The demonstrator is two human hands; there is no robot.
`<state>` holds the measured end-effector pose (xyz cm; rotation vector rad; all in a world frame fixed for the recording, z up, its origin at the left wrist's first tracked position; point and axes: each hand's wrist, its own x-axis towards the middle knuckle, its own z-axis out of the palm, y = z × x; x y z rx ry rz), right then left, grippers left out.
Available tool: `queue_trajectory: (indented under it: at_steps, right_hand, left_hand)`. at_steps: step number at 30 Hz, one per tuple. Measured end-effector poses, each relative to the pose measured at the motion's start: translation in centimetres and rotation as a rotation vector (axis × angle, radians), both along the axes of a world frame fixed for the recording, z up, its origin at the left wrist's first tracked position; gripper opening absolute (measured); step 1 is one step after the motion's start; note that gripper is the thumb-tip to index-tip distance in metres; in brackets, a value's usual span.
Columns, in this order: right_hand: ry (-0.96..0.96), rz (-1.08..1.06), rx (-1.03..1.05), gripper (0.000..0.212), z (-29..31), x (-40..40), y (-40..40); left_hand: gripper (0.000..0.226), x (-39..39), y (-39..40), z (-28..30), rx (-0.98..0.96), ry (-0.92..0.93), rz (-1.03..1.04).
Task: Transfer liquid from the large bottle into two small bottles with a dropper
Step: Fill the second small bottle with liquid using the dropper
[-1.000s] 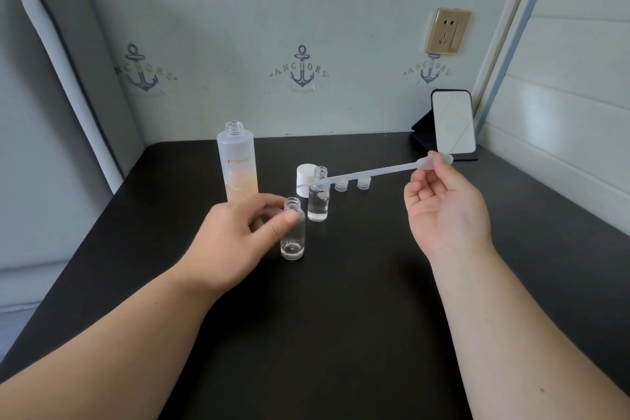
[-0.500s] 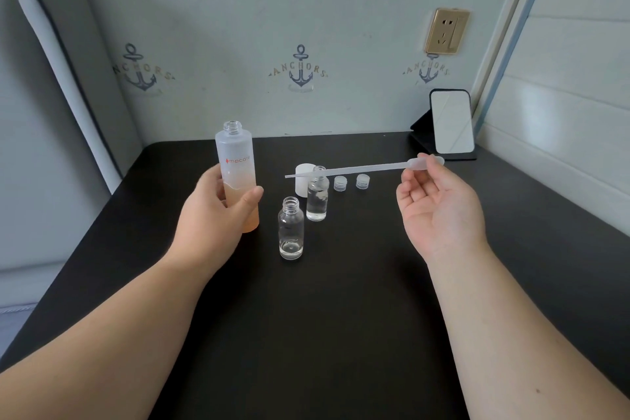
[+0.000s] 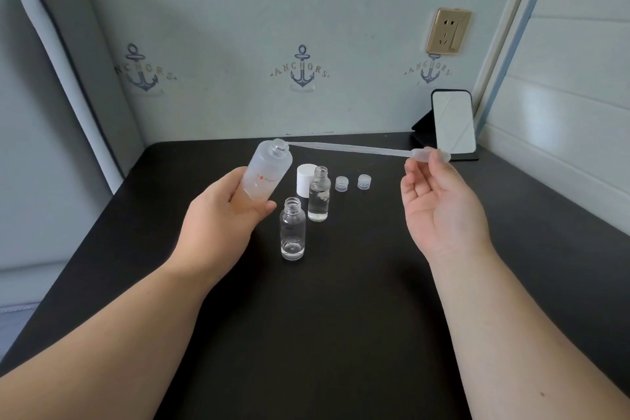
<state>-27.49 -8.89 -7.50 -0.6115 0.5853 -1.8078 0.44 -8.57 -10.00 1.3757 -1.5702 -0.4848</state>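
Your left hand (image 3: pixel 225 218) has lifted the big bottle (image 3: pixel 264 177) off the table and tilted it; your right hand (image 3: pixel 439 208) pinches the dropper (image 3: pixel 358 149), tip now at its mouth — next draw. The 2 small bottles (image 3: pixel 292 232) wait (front one nearly empty).

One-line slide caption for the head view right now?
Left hand tilts the large bottle while right hand brings the dropper tip to its mouth.

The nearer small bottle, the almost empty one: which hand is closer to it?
Left. The left hand, gripping the tilted large bottle, sits just left of the nearer small bottle. The right hand, pinching the dropper bulb, is well off to its right.
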Motion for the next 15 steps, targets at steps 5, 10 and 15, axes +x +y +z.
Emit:
queue_trajectory:
  at_steps: [5,10,15]
  right_hand:
    - [0.064,-0.025,-0.003,0.013,0.09,-0.05,0.1]
    - [0.109,-0.063,0.001,0.019,0.07,-0.41,0.14]
    - [0.158,-0.055,-0.021,0.013,0.08,-0.31,0.14]
  left_hand:
    - [0.024,0.14,-0.12,0.07,-0.031,-0.042,0.025]
    - [0.032,0.33,-0.33,-0.04,-0.089,-0.142,0.094]
    - [0.041,0.53,-0.47,-0.4,-0.141,-0.215,0.097]
